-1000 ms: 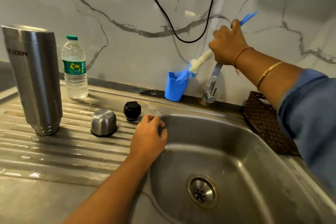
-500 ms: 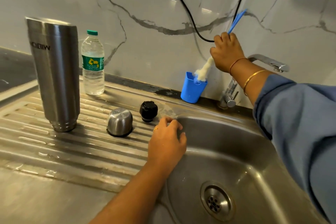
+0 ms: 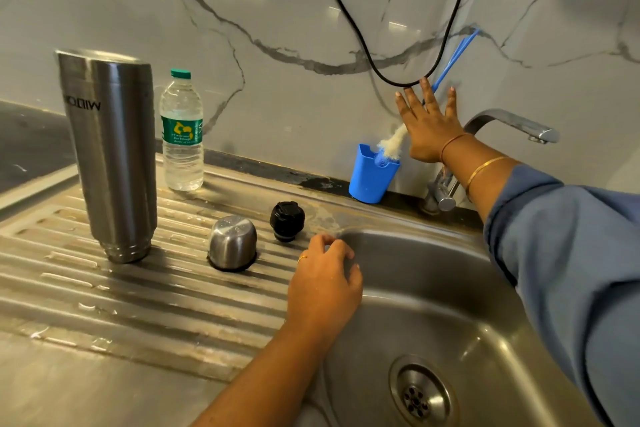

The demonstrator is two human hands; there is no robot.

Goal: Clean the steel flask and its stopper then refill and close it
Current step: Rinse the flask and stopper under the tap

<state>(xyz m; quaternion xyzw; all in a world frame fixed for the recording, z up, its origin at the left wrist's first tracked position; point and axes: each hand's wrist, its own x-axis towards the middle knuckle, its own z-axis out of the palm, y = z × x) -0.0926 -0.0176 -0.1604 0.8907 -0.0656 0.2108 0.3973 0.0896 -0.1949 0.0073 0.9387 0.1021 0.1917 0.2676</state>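
The steel flask (image 3: 112,152) stands upside down on the ribbed drainboard (image 3: 104,295) at the left. Its steel cup lid (image 3: 232,242) sits mouth down to the right, and the black stopper (image 3: 287,220) stands beside that. My left hand (image 3: 323,282) rests on the sink's left rim with loosely curled fingers, holding nothing. My right hand (image 3: 427,121) is spread flat with straight fingers in front of the bottle brush (image 3: 450,62), whose white bristle head stands in a blue holder cup (image 3: 372,175) against the wall.
A plastic water bottle (image 3: 181,135) with a green cap stands behind the flask. The tap (image 3: 509,123) arcs over the steel sink basin (image 3: 433,305), which has a drain (image 3: 419,394) at the bottom. A black cable (image 3: 374,69) loops down the marble wall.
My right hand lowered the brush into the blue holder cup and let go of its handle; the fingers now spread open. My left hand stays on the sink rim.
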